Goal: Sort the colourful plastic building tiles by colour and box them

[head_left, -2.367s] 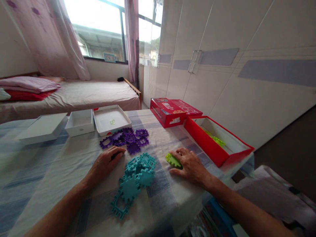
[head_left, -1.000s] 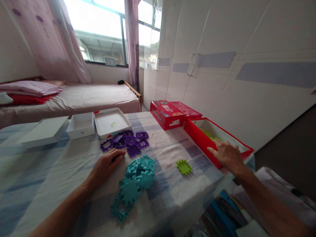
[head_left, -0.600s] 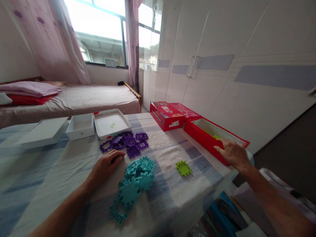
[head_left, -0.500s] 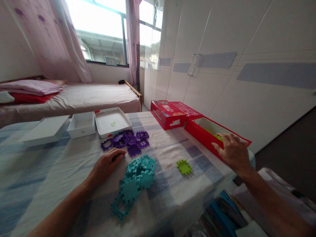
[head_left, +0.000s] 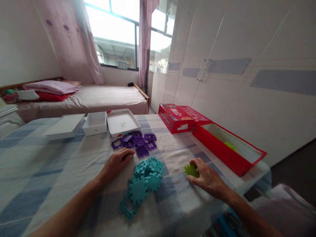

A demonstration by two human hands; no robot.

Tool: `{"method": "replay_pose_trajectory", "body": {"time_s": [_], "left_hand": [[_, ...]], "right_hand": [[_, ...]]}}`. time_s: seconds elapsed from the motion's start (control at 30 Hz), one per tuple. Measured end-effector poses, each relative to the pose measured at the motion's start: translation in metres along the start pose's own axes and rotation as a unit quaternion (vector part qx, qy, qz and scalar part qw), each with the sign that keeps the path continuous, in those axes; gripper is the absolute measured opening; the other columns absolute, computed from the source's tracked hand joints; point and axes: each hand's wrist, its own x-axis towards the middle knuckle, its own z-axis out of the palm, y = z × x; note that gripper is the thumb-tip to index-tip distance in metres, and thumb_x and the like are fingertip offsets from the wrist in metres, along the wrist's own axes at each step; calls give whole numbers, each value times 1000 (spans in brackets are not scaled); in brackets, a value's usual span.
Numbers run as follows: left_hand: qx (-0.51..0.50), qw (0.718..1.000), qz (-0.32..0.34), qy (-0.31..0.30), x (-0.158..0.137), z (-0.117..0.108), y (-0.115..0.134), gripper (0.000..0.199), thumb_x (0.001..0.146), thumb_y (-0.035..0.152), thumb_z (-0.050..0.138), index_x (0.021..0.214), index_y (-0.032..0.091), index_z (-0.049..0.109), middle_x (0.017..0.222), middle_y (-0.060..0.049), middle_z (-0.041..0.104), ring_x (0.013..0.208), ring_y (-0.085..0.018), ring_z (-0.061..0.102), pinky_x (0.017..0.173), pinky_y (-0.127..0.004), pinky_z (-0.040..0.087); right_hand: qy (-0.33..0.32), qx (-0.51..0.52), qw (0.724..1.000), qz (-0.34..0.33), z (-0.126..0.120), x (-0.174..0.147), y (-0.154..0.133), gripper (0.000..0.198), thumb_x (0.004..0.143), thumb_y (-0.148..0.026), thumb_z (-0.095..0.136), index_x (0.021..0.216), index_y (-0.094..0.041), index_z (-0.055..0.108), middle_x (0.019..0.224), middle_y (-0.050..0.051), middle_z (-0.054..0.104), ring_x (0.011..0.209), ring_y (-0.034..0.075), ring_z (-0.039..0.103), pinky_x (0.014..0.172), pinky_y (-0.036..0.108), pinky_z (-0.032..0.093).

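My right hand (head_left: 206, 176) is closed around the edge of a lime-green notched building piece (head_left: 191, 170) at the table, thumb on the near side and fingers on the far side. Whether a second piece lies under it, I cannot tell. My left hand (head_left: 118, 160) rests on the cloth with its fingers curled together, and no object shows in it. Just beyond its fingertips lies a heap of purple notched pieces (head_left: 142, 151). A pile of turquoise pieces (head_left: 138, 191) sits between my hands. To the right stands an open red box (head_left: 219, 144) with green pieces (head_left: 230, 146) inside.
A closed-looking red box (head_left: 176, 120) stands at the back. White trays and lids (head_left: 95, 130) line the table's far left, one lid (head_left: 123, 120) holding a small pale green item. The checked tablecloth (head_left: 74, 184) drops off at the right edge. A bed (head_left: 108, 95) and wardrobe stand beyond.
My right hand has come out of the open red box and moved left to where the single green piece lay. My left hand stays in place. The view has shifted slightly left.
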Motion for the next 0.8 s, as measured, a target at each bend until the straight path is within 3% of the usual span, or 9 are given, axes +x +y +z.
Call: {"method": "replay_pose_trajectory", "body": {"time_s": [0.13, 0.23, 0.33, 0.4, 0.5, 0.57, 0.63, 0.7, 0.8], "left_hand": [[-12, 1000, -1, 12, 1, 2, 3, 25, 87, 25, 42, 94, 19, 65, 95, -5, 67, 87, -18, 61, 81, -28, 46], [-16, 1000, -5, 18, 1, 2, 5, 23, 86, 21, 43, 92, 18, 66, 93, -6, 67, 87, -18, 60, 81, -28, 45], [-15, 1000, -11, 23, 1, 3, 8, 22, 84, 18, 45, 91, 17, 66, 91, -5, 66, 86, -17, 60, 80, -27, 44], [-12, 1000, -14, 25, 1, 2, 9, 22, 84, 17, 44, 90, 17, 66, 89, -4, 65, 85, -16, 59, 79, -25, 44], [-10, 999, -18, 27, 1, 2, 10, 22, 85, 18, 44, 90, 18, 66, 88, -4, 64, 85, -16, 59, 78, -24, 43], [-11, 999, -21, 28, 1, 2, 10, 22, 85, 18, 44, 89, 18, 66, 88, -4, 64, 85, -16, 59, 79, -24, 43], [-10, 999, -27, 30, 2, 3, 10, 22, 85, 18, 45, 89, 18, 66, 88, -3, 64, 85, -16, 59, 79, -24, 43], [-6, 999, -30, 33, 2, 4, 10, 22, 85, 18, 45, 88, 19, 66, 87, -3, 64, 84, -16, 59, 79, -24, 42], [-4, 999, -30, 32, 1, 5, 9, 22, 85, 18, 44, 89, 19, 66, 88, -3, 64, 85, -15, 58, 79, -24, 43]], "right_hand": [[-18, 68, 998, 7, -21, 13, 11, 20, 78, -41, 48, 79, -22, 51, 72, 1, 62, 68, 18, 61, 61, 27, 44], [113, 38, 992, 50, -61, 34, 40, 32, 75, -54, 47, 86, -24, 54, 73, 3, 63, 64, 21, 60, 59, 31, 44], [282, -114, 943, 134, -105, 62, 87, 43, 74, -62, 42, 89, -23, 54, 63, 7, 58, 56, 26, 56, 54, 37, 41], [268, -179, 929, 184, -124, 80, 116, 46, 74, -62, 42, 90, -21, 56, 65, 12, 57, 58, 30, 56, 51, 40, 39], [330, -258, 893, 166, -125, 104, 124, 48, 73, -57, 46, 102, -20, 57, 96, 23, 57, 85, 41, 57, 57, 49, 41], [353, -238, 902, 67, -109, 119, 96, 46, 76, -51, 45, 108, -19, 55, 106, 22, 55, 98, 40, 54, 68, 51, 44], [292, -151, 941, -77, -83, 133, 47, 39, 78, -42, 44, 105, -16, 57, 103, 17, 57, 99, 33, 56, 81, 45, 46], [222, -63, 959, -167, -52, 149, -10, 34, 80, -37, 46, 103, -16, 58, 108, 13, 57, 96, 25, 58, 86, 39, 46], [115, -25, 950, -290, -6, 174, -90, 34, 84, -29, 46, 114, -18, 56, 122, 9, 53, 108, 20, 54, 95, 33, 42]]}}
